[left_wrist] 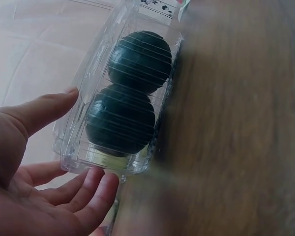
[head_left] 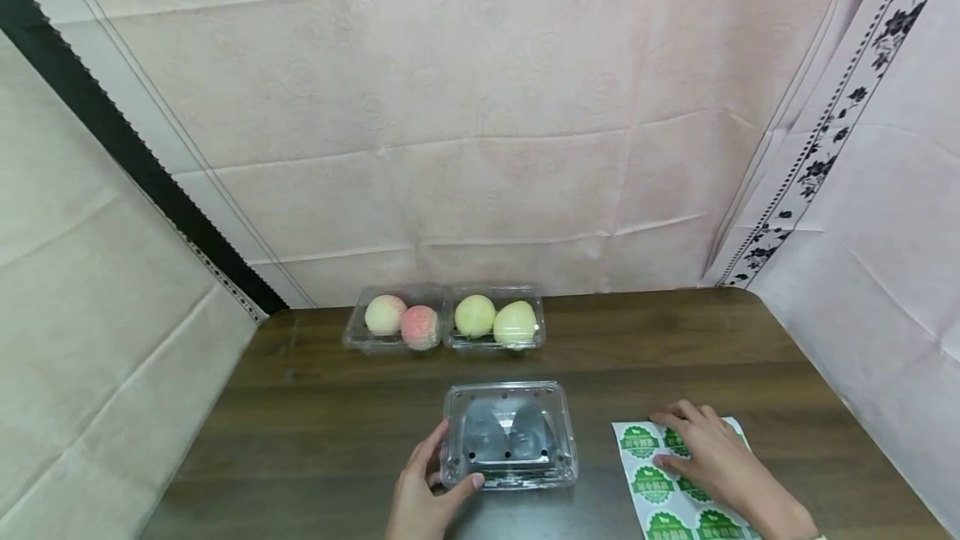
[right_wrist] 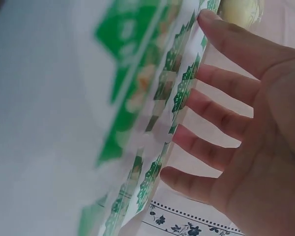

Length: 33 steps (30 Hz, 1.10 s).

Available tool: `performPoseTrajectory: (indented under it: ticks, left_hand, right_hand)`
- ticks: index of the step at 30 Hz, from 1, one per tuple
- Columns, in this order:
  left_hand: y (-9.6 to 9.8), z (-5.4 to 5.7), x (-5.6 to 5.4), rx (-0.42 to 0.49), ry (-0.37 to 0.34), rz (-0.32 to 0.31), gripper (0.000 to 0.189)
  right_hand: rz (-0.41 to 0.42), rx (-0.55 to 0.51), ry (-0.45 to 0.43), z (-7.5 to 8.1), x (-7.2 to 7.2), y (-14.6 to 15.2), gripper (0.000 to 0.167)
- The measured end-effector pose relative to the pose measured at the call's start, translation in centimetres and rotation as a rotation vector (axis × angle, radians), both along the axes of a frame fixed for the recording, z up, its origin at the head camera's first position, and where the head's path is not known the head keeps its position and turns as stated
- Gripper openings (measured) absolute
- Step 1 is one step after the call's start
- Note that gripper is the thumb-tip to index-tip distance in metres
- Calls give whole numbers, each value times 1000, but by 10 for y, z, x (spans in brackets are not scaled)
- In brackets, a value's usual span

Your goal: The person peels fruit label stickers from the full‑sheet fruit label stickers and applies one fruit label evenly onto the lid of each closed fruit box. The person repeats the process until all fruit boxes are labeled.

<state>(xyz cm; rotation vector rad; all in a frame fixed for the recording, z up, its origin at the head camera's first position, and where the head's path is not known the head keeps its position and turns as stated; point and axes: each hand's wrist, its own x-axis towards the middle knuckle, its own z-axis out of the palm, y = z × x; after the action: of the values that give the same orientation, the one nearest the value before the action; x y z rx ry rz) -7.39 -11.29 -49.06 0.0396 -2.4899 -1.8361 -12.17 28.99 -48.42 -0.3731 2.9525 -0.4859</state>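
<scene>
A clear plastic clamshell box (head_left: 517, 477) rests lid closed on the table, with two dark green round fruits (left_wrist: 140, 61) inside it. My left hand (head_left: 429, 490) grips its near left corner, thumb at the front and fingers along the left side. In the left wrist view, the thumb touches the ribbed wall of the box (left_wrist: 81, 110) and the fingertips meet its end. To the right lies a white sheet of round green stickers (head_left: 651, 486). My right hand (head_left: 712, 457) rests on the sheet's far part, fingers spread and touching it; the print is too small to read.
Behind, against the cloth backdrop (head_left: 480, 123), stand two more clear boxes: one (head_left: 356, 332) with a pale and a pink peach, the other (head_left: 540, 332) with two yellow-green fruits. The brown wooden table (head_left: 300, 440) has cloth walls at both sides.
</scene>
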Motion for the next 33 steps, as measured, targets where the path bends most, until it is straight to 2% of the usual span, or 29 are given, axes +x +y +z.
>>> performPoseTrajectory:
  ticks: [4,9,13,17,21,26,30,33]
  left_hand:
    - [-1,0,1,-26,-11,-19,87]
    - [0,1,2,-49,-39,-20,85]
    - [1,3,4,-65,-30,14,82]
    - [4,8,2,-118,-13,62,75]
    - [9,13,1,-231,59,98,68]
    - [20,26,-2,-393,173,105,63]
    - [31,40,-4,-479,225,52,56]
    - [38,48,-6,-485,270,-10,49]
  right_hand:
    - [11,16,36,-3,-3,1,50]
    - [18,-16,71,-3,-2,2,40]
    - [24,-70,85,2,0,-1,38]
    - [56,-112,133,13,4,-8,37]
    - [70,-103,175,28,8,-16,37]
    - [58,-97,142,46,13,-26,41]
    - [102,-113,163,60,18,-34,42]
    - [120,-126,200,71,23,-41,39]
